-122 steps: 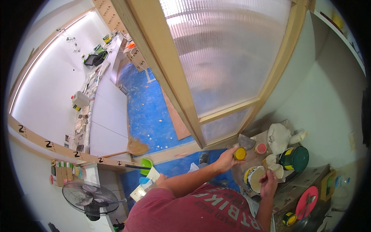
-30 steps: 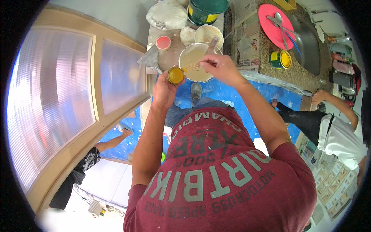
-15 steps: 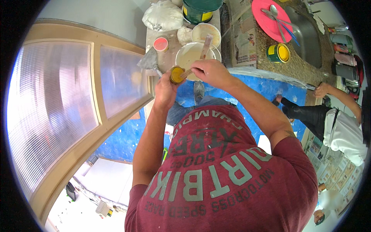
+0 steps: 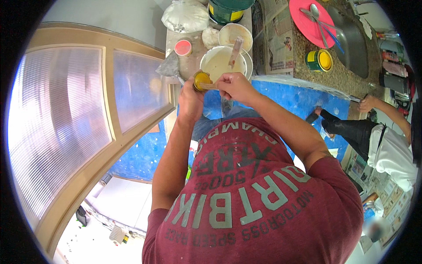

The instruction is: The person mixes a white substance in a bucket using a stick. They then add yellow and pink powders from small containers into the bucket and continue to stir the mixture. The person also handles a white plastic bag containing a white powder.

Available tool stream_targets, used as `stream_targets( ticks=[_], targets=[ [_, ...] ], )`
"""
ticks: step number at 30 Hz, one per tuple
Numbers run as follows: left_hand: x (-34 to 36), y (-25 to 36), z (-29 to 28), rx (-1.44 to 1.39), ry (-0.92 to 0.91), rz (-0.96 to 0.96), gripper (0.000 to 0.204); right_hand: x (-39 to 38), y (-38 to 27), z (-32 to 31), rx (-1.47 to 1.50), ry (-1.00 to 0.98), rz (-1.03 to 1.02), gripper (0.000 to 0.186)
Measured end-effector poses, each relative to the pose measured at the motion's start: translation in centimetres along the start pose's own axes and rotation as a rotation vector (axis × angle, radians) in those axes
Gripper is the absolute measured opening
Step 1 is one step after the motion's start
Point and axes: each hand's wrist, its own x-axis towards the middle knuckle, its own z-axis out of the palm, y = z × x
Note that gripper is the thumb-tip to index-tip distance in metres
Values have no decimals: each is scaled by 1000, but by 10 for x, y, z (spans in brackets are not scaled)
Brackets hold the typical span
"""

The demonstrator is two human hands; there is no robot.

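My left hand [image 4: 191, 98] holds a small round jar of yellow paint [image 4: 201, 78], its open top facing up. My right hand [image 4: 235, 88] pinches a flat wooden stick [image 4: 207, 86], whose tip is in or at the mouth of the jar. Just above them is a bucket of cream paint [image 4: 216, 63], with another stained stick [image 4: 235, 50] slanting across it. A smaller white tub [image 4: 229, 34], a pink-topped container [image 4: 183, 46] and a white bag [image 4: 183, 16] stand behind on a worn board.
A framed translucent panel [image 4: 61, 132] is at left. Right, a granite counter [image 4: 306, 75] holds a pink plate [image 4: 299, 20] with cutlery, a yellow can [image 4: 325, 60] and a sink [image 4: 349, 53]. Another person [image 4: 387, 149] is at far right. Blue sheeting [image 4: 283, 97] covers the floor.
The view has swung down onto the board and counter since the oldest frame. My right hand has brought the stick to the jar and has since shifted slightly downward, its fingers curled round it.
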Motion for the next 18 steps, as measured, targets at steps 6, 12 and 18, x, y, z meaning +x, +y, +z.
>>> stream_targets(
  ticks=[6, 12, 18],
  targets=[
    [6, -3, -13, -45, 3, -13, 48, -5, -15, -19, 171, -8, 148, 18],
    [10, -9, -32, -136, 50, -19, 48, 1, -34, -51, 108, 63, 46, 19],
    [-1, -3, -65, -208, 68, 66, 47, 77, 2, -50, -812, 158, -310, 15]
  ],
)
